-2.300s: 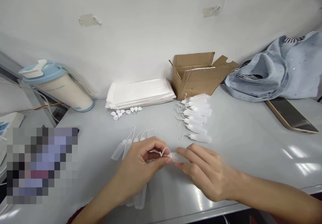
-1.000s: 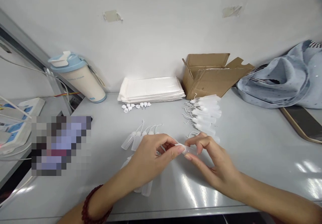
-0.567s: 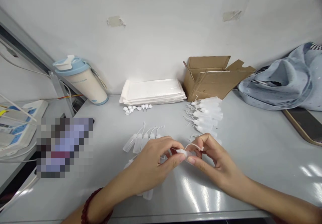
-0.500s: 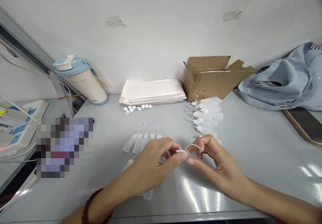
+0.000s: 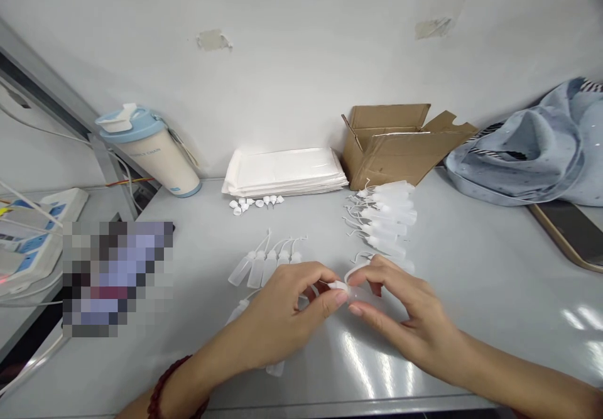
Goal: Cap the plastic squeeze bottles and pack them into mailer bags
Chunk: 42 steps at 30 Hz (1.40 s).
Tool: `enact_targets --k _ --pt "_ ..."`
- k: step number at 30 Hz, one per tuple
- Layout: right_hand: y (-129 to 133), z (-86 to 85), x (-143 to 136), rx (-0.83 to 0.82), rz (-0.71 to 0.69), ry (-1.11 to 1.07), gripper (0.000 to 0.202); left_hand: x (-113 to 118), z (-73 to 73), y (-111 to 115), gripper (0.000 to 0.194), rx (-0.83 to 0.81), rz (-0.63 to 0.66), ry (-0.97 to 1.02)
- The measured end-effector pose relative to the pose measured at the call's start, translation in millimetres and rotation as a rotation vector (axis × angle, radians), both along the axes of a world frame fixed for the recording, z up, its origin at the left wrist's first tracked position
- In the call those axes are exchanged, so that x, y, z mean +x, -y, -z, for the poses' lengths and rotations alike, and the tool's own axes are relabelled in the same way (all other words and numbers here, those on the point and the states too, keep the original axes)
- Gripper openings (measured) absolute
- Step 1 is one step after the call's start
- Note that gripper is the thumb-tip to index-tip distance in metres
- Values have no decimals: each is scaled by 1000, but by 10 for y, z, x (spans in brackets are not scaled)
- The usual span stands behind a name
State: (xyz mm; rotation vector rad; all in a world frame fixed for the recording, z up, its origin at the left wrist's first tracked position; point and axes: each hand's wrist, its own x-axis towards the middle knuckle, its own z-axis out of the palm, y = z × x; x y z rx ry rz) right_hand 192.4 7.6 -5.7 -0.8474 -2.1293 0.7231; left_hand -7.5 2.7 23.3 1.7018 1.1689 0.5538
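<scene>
Between my two hands lies a translucent small bottle [image 5: 362,294], its white cap [image 5: 337,286] pointing left. My left hand [image 5: 294,306] pinches the cap between thumb and fingertips. Around the bottle's body close the thumb and index finger of my right hand [image 5: 407,312], and a thin white strap curves up beside the index finger. Behind my right hand several capped bottles [image 5: 389,212] are stacked in a column. More bottles [image 5: 257,270] stand in a row beyond my left hand, and others are partly hidden beneath it. Several loose white caps [image 5: 245,204] sit farther back.
A stack of white packets [image 5: 285,171] and an open cardboard box [image 5: 396,149] stand against the wall. At left are a tumbler [image 5: 155,155], a pixelated flat object [image 5: 120,274] and a power strip [image 5: 51,224]. Blue cloth [image 5: 532,149] and a phone [image 5: 570,237] lie at right.
My right index finger has come down from the strap's free end onto the bottle near its cap. My left hand keeps its pinch and has hardly moved.
</scene>
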Motion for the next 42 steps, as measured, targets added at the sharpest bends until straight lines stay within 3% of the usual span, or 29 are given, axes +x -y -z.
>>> enact_targets --k 7,13,19,25,30,38,42 --pt "-23 8 -24 69 -84 -73 26 -15 -3 -12 14 -16 14 28" --pt "-40 41 -27 177 -64 -93 27 -6 11 -41 30 -56 30 57" --pt "-26 32 -17 134 -25 -94 24 -39 31 -14 14 -24 31 85" --pt "-10 11 -2 108 3 -101 21 -32 40 -40 19 -32 16 82" --pt "1 36 2 163 0 -83 23 -18 37 -37 35 -62 34 19" --pt "-24 19 24 165 14 -43 11 13 53 16 15 183 24 -11" --pt "-23 5 20 151 25 -24 13 26 58 34 14 155 -10 5"
